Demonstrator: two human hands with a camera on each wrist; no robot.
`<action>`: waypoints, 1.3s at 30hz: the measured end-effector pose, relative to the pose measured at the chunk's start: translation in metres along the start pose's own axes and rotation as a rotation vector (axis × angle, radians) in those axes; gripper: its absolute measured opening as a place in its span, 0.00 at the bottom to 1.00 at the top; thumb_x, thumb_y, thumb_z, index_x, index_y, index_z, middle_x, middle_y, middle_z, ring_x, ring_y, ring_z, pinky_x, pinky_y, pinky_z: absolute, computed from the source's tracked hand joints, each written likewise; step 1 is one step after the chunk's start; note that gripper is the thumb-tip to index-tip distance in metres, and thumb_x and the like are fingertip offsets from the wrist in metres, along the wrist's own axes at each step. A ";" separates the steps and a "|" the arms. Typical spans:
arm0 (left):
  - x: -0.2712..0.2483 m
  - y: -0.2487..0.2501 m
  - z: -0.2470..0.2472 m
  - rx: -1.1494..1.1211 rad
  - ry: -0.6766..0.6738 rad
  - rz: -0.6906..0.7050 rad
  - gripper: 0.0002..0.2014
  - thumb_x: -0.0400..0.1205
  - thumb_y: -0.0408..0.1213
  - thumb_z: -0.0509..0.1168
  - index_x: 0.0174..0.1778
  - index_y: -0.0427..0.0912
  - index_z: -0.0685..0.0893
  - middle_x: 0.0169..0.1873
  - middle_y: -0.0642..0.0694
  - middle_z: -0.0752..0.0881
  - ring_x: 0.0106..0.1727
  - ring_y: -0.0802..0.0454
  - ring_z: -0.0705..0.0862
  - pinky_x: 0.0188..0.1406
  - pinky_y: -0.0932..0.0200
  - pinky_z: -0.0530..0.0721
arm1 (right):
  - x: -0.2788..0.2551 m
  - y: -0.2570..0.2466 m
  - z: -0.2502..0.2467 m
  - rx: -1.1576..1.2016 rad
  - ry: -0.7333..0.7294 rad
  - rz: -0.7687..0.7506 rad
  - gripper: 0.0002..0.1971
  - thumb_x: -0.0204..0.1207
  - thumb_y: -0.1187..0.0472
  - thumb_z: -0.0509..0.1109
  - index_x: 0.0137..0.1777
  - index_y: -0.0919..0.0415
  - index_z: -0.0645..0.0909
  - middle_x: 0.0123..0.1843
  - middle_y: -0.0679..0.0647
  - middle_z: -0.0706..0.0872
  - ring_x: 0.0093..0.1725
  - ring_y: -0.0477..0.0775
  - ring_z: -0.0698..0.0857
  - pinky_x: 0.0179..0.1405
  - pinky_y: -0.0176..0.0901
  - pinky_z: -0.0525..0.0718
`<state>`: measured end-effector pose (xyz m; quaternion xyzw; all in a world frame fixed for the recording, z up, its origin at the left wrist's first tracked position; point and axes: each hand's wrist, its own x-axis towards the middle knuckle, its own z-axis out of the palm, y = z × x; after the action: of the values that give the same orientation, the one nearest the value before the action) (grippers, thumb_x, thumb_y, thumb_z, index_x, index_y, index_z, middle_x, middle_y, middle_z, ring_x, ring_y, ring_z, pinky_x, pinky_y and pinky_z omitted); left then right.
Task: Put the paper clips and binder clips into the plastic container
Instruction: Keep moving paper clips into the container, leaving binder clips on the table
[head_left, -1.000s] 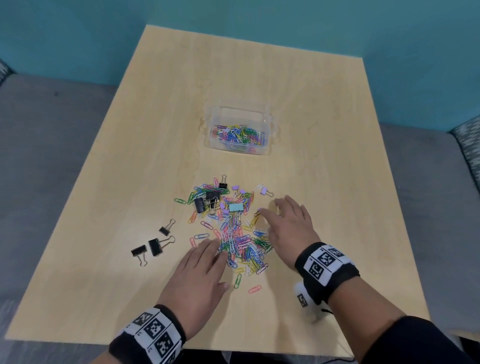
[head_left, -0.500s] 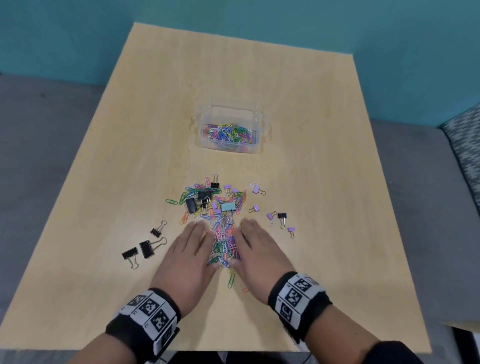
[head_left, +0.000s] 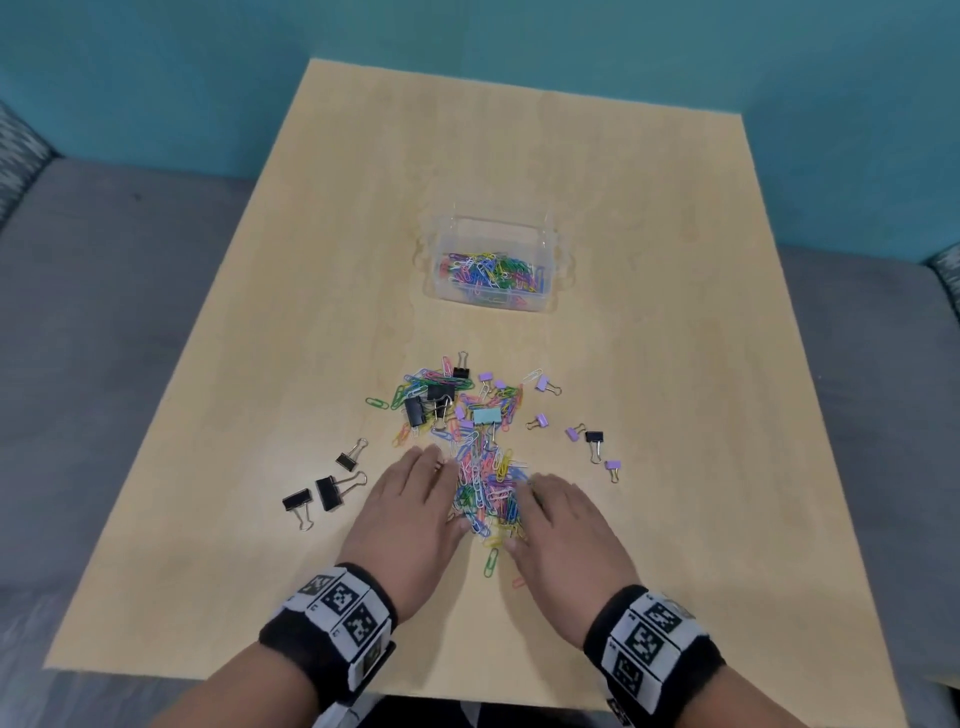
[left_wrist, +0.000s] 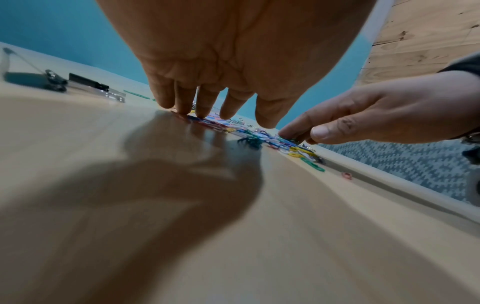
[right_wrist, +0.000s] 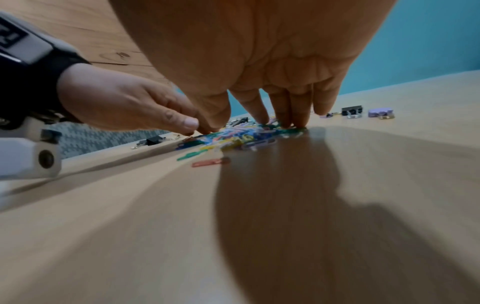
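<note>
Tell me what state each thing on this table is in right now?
plastic container: lidless, partly filled with paper clips.
paper clip pile: loose on the table, hemmed between both hands.
black binder clips: lying apart, left of the pile.
left hand: fingertips pressing the pile's edge.
right hand: fingertips pressing the pile's other edge.

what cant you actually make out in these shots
- Paper clips under both palms: in the head view the left hand and right hand cover the edges of the paper clip pile.
- Count in the plastic container: too small and tangled in the head view.
- Black binder clips: blurred in the left wrist view.
- Both wrist views: the palms block the container.
</note>
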<state>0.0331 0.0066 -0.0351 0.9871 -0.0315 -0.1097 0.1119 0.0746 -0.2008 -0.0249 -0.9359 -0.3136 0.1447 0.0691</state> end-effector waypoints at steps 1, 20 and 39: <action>0.000 0.000 0.000 0.000 0.003 -0.008 0.30 0.82 0.57 0.51 0.74 0.39 0.71 0.74 0.35 0.71 0.76 0.35 0.66 0.72 0.40 0.71 | 0.001 -0.001 -0.002 0.028 0.015 -0.025 0.28 0.79 0.46 0.54 0.74 0.62 0.67 0.69 0.60 0.75 0.70 0.64 0.74 0.72 0.55 0.72; 0.018 -0.004 0.015 0.045 -0.136 0.103 0.31 0.81 0.46 0.39 0.81 0.39 0.57 0.80 0.41 0.62 0.81 0.40 0.56 0.77 0.45 0.59 | 0.052 -0.023 -0.003 0.009 -0.040 -0.156 0.29 0.78 0.55 0.59 0.77 0.68 0.64 0.76 0.67 0.68 0.77 0.68 0.65 0.75 0.58 0.68; 0.005 0.003 0.002 0.034 -0.028 0.154 0.26 0.77 0.40 0.50 0.69 0.36 0.76 0.71 0.37 0.75 0.73 0.38 0.72 0.65 0.45 0.79 | 0.063 0.000 -0.026 0.031 -0.076 0.012 0.28 0.71 0.63 0.63 0.74 0.56 0.69 0.66 0.58 0.74 0.61 0.65 0.71 0.56 0.58 0.77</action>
<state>0.0374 0.0027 -0.0369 0.9819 -0.1106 -0.1140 0.1029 0.1308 -0.1634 -0.0145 -0.9305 -0.3080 0.1853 0.0708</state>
